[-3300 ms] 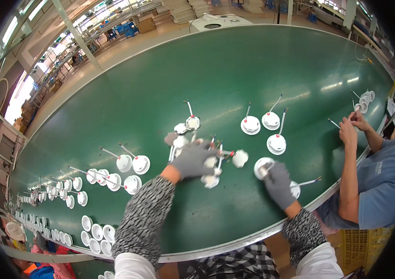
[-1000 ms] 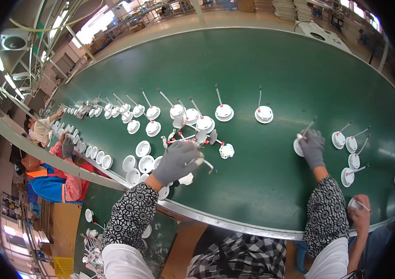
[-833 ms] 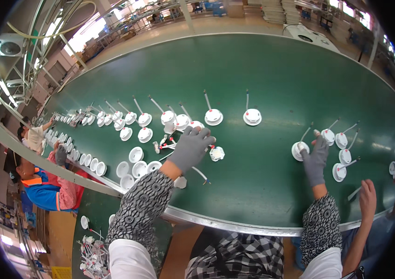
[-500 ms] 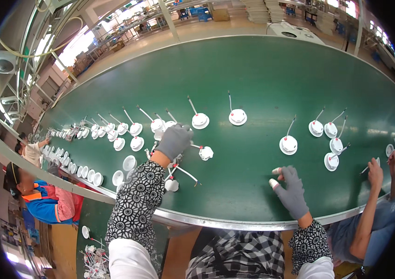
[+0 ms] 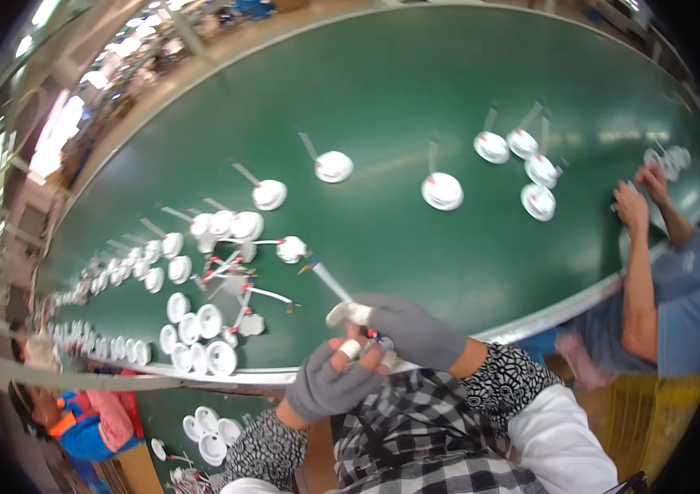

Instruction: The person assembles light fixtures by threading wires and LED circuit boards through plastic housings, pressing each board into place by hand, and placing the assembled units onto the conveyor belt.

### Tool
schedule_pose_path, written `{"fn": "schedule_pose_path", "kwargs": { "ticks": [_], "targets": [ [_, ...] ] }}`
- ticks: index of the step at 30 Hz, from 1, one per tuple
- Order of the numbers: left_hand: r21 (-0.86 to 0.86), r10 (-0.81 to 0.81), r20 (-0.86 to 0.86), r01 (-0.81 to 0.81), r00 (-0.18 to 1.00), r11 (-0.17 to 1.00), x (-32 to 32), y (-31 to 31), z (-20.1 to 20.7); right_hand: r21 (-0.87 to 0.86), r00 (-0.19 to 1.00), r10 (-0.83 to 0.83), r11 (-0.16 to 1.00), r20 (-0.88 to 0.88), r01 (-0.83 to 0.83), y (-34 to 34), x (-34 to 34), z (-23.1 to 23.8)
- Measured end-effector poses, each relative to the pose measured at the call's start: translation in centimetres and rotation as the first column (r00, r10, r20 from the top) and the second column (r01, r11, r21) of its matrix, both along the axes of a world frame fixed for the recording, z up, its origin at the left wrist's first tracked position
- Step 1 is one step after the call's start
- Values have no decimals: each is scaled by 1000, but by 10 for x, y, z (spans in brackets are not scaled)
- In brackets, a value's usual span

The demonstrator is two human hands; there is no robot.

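In front of my body, above the near edge of the green table, my two gloved hands meet. My left hand (image 5: 335, 380) and my right hand (image 5: 416, 329) are both closed on a small wired lamp part (image 5: 375, 337). Its white cable (image 5: 333, 281) sticks up and left past my right thumb, with bare wire ends. Fingers hide most of the part; a red spot shows between them. To the left lie loose wired lamp parts (image 5: 251, 323) in a tangle, and open white round cups (image 5: 209, 321) stand grouped nearer the edge.
White round lamps (image 5: 333, 167) with upright cables are spread over the green table (image 5: 399, 90), several in a row far left. A co-worker's hands (image 5: 634, 206) work at the right. Another person (image 5: 91, 420) sits left. A lower surface at left holds more white cups (image 5: 212, 447).
My left hand has come back from the tangle toward my body, and my right hand has moved in to meet it. A wired lamp part is now between them. The view has shifted.
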State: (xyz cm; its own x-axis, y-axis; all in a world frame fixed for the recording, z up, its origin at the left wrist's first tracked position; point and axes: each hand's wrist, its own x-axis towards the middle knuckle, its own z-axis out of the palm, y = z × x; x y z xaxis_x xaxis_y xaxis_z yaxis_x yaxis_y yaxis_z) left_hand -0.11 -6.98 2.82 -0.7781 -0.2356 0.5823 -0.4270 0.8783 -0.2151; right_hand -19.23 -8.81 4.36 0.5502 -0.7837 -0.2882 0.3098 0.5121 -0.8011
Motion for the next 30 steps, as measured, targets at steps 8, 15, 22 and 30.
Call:
{"fn": "schedule_pose_path", "kwargs": {
  "ticks": [8, 15, 22, 30],
  "targets": [
    [472, 241, 6, -216, 970, 855, -30, 10, 11, -554, 699, -193, 762, -688, -335, 47, -71, -28],
    [811, 218, 65, -179, 974, 556, -15, 19, 1, -364, 717, 24, 850, -697, -382, 65, -91, -27],
    [741, 82, 37, -83, 996, 666, -9, 25, -13, -435, 644, 0, 738, -765, -516, 69, -93, -20],
    [933, -266, 265, -177, 927, 313, 24, 16, 14, -197, 592, 537, 618, -601, -761, 54, -100, -28]
  ]
}}
